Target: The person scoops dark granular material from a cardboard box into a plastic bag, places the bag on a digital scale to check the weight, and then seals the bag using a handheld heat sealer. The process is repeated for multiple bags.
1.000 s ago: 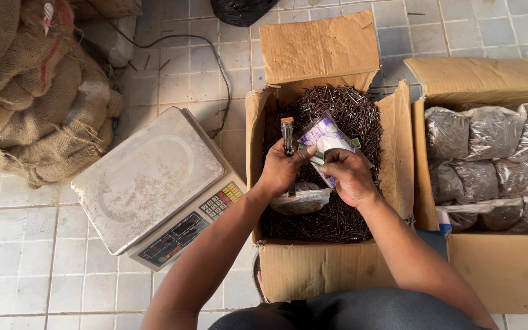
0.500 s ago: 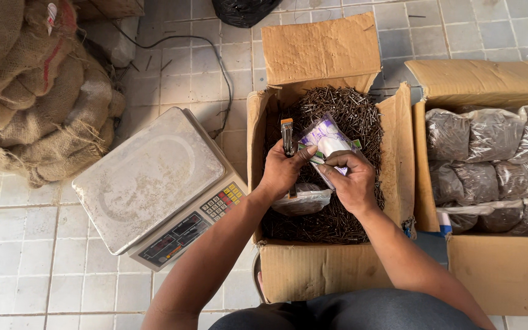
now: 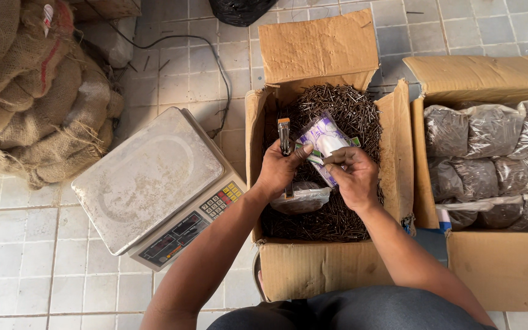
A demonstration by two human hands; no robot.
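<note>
place: hardware storeroom | signs: carton of loose nails [image 3: 337, 104]; weighing scale [image 3: 154, 183]; burlap sacks [image 3: 25, 91]; tiled floor [image 3: 19, 269]

hands [image 3: 279, 170]: 2 | cardboard boxes [image 3: 322, 269]: 2 | scale [image 3: 148, 177]: 1 | stapler [image 3: 284, 135]: 1

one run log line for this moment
left hand: holds stapler | right hand: grips printed packet | below: box of nails | beside: scale
</note>
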